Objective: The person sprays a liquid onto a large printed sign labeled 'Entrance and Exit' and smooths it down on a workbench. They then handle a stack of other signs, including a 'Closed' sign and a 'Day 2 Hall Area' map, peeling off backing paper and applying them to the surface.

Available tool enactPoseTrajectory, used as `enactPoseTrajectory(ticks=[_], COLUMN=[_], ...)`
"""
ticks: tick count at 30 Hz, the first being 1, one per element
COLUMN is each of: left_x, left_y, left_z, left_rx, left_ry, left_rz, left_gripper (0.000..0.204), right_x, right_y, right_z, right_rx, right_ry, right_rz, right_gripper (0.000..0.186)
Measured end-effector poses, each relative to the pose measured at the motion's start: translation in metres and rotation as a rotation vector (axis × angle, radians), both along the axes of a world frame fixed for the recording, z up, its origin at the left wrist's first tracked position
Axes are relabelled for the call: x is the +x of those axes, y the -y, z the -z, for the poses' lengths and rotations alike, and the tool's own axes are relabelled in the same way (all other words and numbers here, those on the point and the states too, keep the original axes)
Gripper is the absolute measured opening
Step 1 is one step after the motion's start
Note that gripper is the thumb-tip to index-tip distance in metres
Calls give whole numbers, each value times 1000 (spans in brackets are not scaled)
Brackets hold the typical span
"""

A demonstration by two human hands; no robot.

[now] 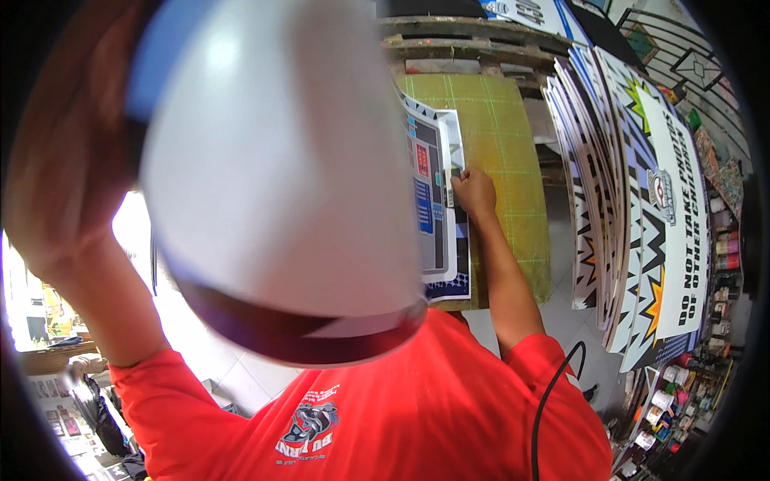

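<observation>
On an olive-green gridded cutting mat (513, 224) lies a printed sheet (439, 232) in white, grey, blue and red. My right hand (475, 192) is closed at the sheet's right side, by a small dark and pale strip (450, 187); what its fingers grip is too small to make out. At the upper left my left hand (68, 160) is raised close to the camera, smeared and dark. Beside it a large blurred white rounded thing (281, 176) with a dark lower edge covers the view and hides the sheet's left part. I cannot tell whether the left fingers hold it.
A stack of printed boards (597, 192) with zigzag and starburst patterns stands to the right. Wooden pallet slats (473, 40) run behind the mat. Jars and bottles fill shelves (682, 393) at the lower right. A black cable (544, 409) hangs over my right shoulder.
</observation>
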State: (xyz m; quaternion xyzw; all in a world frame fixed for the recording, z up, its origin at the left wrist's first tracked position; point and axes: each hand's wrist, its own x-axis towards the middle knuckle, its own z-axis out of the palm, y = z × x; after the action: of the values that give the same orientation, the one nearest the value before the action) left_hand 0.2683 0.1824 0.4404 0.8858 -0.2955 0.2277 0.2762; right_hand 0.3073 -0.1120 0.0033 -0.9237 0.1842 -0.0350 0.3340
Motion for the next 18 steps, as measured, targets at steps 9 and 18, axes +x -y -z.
enactPoseTrajectory(ticks=[9, 18], left_x=[9, 26], left_y=[250, 512], left_z=[16, 92], left_rx=[479, 594], left_ry=[605, -321], left_rz=[528, 916], left_gripper=[27, 46], right_x=[-19, -129], right_y=[36, 41], right_z=[-66, -11], right_rx=[183, 283], right_ry=[212, 161], right_rz=[-73, -13], right_gripper=[25, 26])
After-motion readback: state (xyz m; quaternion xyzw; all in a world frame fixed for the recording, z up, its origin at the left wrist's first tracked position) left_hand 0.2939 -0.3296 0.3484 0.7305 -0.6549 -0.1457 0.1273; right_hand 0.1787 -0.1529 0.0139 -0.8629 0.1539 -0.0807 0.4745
